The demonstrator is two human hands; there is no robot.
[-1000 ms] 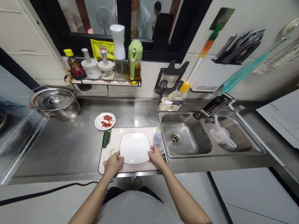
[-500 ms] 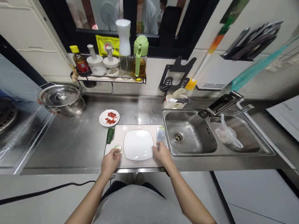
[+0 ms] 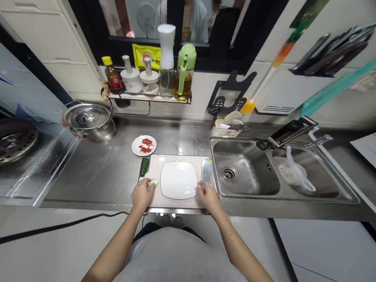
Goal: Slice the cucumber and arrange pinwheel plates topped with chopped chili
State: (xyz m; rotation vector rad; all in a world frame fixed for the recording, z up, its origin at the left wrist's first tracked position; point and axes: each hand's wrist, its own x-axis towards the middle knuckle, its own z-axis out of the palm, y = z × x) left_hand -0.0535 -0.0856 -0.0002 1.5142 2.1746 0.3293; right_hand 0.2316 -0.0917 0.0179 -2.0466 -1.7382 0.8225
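A white square plate (image 3: 178, 179) lies on a pale cutting board (image 3: 163, 161) at the steel counter's front edge. My left hand (image 3: 142, 194) rests at the board's left side, fingers closed on a pale green cucumber slice (image 3: 152, 183). A dark green cucumber piece (image 3: 144, 166) lies just beyond it. My right hand (image 3: 206, 196) is at the board's right side, fingers curled over the handle of a cleaver (image 3: 207, 171) that lies flat beside the plate.
A small plate of chopped red chilli (image 3: 144, 145) sits behind the board. A steel pot (image 3: 88, 120) stands at the back left, a rack of bottles (image 3: 155, 80) against the wall. A double sink (image 3: 244, 171) with a plastic bag (image 3: 294, 173) lies to the right.
Both hands let go of the white plate's edges. My left hand moved left to the cucumber slice and my right hand moved to the cleaver handle. The view shifted left.
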